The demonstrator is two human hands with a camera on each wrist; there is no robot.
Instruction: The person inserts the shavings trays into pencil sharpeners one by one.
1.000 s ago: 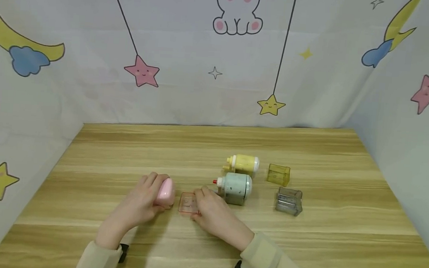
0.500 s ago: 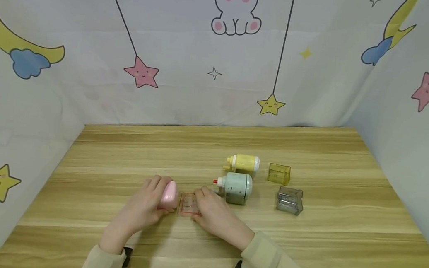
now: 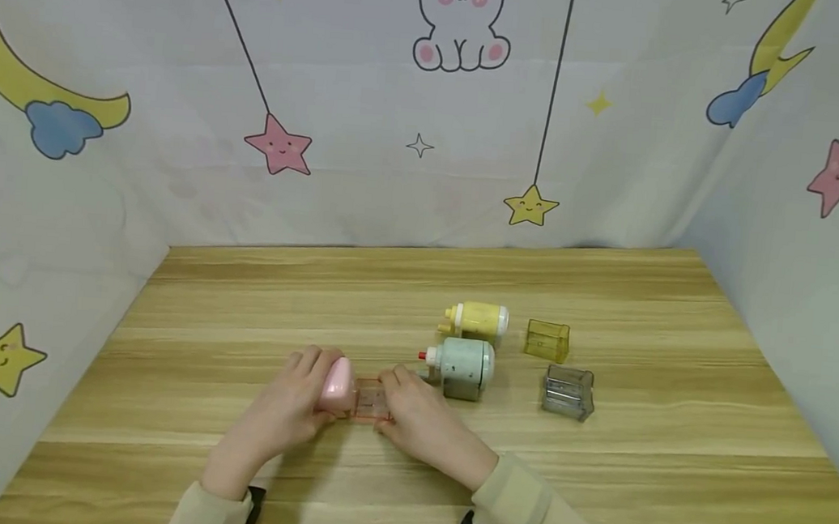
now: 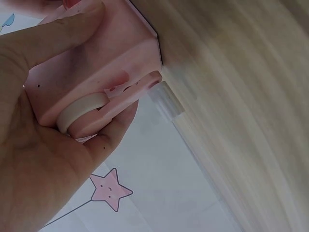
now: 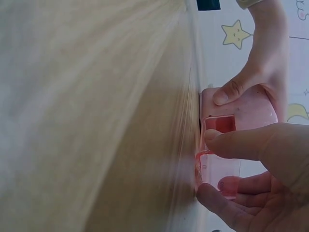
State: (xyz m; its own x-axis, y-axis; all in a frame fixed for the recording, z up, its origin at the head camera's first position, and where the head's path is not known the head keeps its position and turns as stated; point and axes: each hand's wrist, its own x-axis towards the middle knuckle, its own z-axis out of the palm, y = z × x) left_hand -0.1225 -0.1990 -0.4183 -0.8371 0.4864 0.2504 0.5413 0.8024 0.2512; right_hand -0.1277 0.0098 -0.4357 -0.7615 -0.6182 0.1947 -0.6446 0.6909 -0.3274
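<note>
My left hand (image 3: 289, 403) grips a pink hand-crank pencil sharpener (image 3: 338, 386), fingers over its far side and thumb at its near side. The left wrist view shows its crank handle (image 4: 120, 99) beside my fingers. My right hand (image 3: 423, 420) pinches a clear pink shavings drawer (image 3: 371, 402) by its right end, low at the table. In the right wrist view, thumb and fingers span the drawer (image 5: 215, 169), and a red-tinted opening (image 5: 222, 123) shows in the sharpener's near face. The drawer's left edge is right at that face.
Right of my right hand lie a mint sharpener (image 3: 462, 361) with a red-tipped crank and, behind it, a yellow sharpener (image 3: 481, 319). Further right are a clear yellow drawer (image 3: 548, 341) and a clear grey drawer (image 3: 568, 392). A printed cloth (image 3: 365, 201) stands behind the wooden table (image 3: 241, 298).
My left hand has slid the pink sharpener to the right, closing the gap to the drawer. My right hand has stayed in place with the drawer.
</note>
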